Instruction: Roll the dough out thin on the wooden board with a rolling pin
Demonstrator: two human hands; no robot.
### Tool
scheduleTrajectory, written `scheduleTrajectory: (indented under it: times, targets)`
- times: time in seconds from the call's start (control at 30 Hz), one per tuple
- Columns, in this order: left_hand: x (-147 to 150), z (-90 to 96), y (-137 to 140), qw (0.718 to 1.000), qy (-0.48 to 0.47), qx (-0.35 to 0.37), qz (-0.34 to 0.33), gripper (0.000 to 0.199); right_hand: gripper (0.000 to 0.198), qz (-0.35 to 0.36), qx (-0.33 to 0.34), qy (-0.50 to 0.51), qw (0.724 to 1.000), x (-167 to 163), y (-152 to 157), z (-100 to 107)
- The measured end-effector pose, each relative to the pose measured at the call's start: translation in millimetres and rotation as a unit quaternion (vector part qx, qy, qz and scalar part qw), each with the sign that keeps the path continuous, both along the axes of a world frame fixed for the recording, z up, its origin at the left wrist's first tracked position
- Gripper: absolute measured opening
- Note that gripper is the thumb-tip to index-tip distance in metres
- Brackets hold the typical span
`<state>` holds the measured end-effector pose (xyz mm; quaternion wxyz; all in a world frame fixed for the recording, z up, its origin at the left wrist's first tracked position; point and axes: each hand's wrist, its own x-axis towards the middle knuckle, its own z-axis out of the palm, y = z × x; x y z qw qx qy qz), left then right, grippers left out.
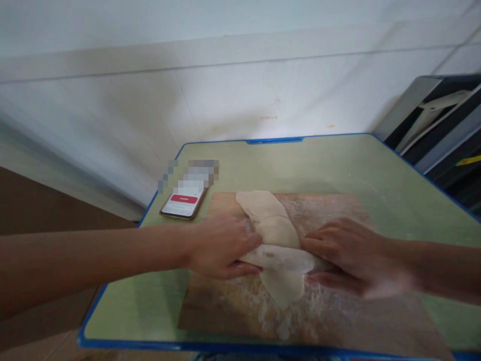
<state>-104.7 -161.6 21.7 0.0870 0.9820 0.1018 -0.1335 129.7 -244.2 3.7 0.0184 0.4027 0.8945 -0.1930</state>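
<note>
A long, uneven sheet of pale dough lies lengthwise on a floured wooden board. Across its nearer part rests a flour-coated rolling pin, roughly level from left to right. The pin's left end is in my left hand, whose fingers are closed around it. On the other side my right hand grips the right end, thumb below and fingers above. Both ends of the pin are mostly hidden by the hands. A tongue of dough sticks out on the near side of the pin.
A phone with a lit, partly blurred screen lies left of the board. The light green table has a blue edge and stands against a white wall. Dark and grey flat items lean at the right.
</note>
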Motion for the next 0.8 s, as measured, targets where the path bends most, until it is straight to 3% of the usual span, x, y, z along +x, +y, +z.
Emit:
scheduleTrajectory:
  times: [0.27,0.6,0.8]
  targets:
    - [-1,-0.5,-2,0.999,-0.001,0.032,-0.02,0.033,0.026,-0.038,0.061,0.003,0.997,-3,-16,-10]
    - [-9,-11.6,-21,0.985,-0.059,0.161,-0.023,0.036,0.025,-0.037,0.281,-0.06,0.957,-12,-34,-17]
    - [-11,-15.6,-22,0.981,-0.079,0.178,0.006,0.033,0.035,-0.042,0.305,-0.115,0.945,-15,-34,-14]
